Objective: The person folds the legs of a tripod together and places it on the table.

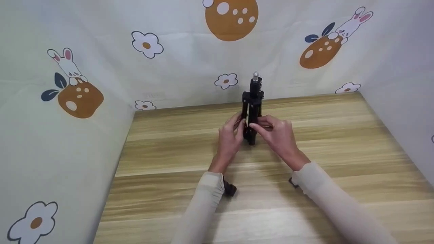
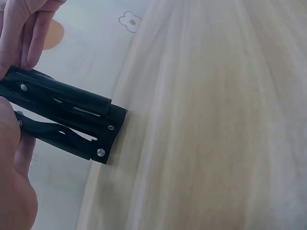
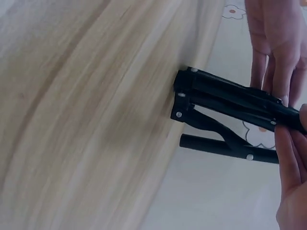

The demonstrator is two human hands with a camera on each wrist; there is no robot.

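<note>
A black tripod stand with a silver stud on top is held upright, its legs folded down close to the centre. My left hand holds it from the left, thumb and fingers at a leg. From the right, my right hand pinches a leg between thumb and fingers. At its lower end, riveted struts and a hub show in the left wrist view, where the stand is close over the table. In the right wrist view, one leg sits slightly apart from the others, joined by a curved strut.
The wood-grain table runs under both forearms. Behind it and at the sides hangs pale cloth printed with flowers, oranges and rabbits. A small black device is at the left wrist, and another at the right.
</note>
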